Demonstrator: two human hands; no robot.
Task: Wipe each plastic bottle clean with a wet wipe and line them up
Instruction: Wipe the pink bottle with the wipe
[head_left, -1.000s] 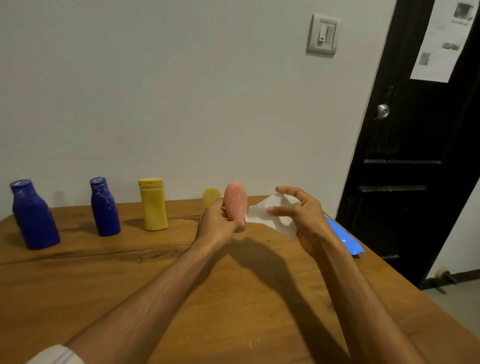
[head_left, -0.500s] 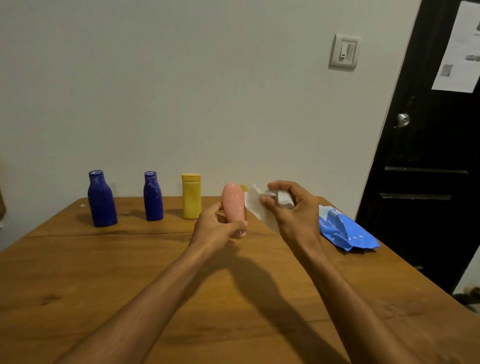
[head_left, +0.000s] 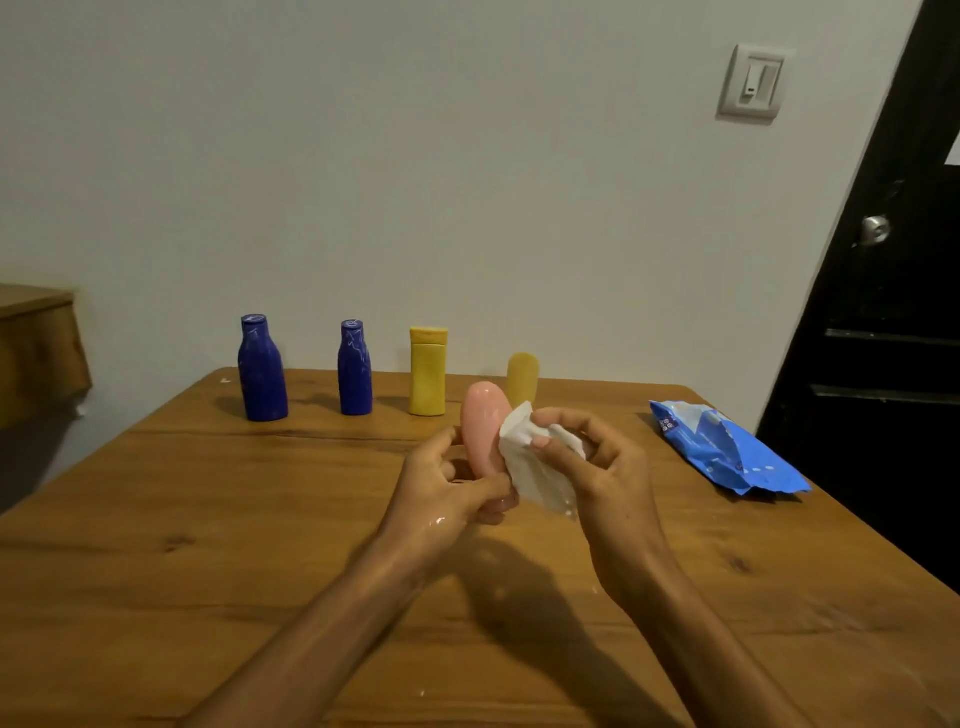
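At frame centre the left hand (head_left: 451, 486) grips the base of a pink bottle (head_left: 484, 427), held upright above the table (head_left: 218, 519). The right hand (head_left: 597, 462) pinches a white wipe (head_left: 530, 462) against the bottle's right side. Behind, left to right, stand two blue bottles (head_left: 262, 369) (head_left: 355, 370) and two yellow ones (head_left: 428, 371) (head_left: 522, 378). A blue wipe pack (head_left: 727, 447) lies at right.

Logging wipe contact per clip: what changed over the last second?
The right hand brought the wet wipe leftward against the pink bottle; a second ago it was held apart. The left hand still grips the bottle's lower end. The four lined-up bottles and the blue pack stayed put.
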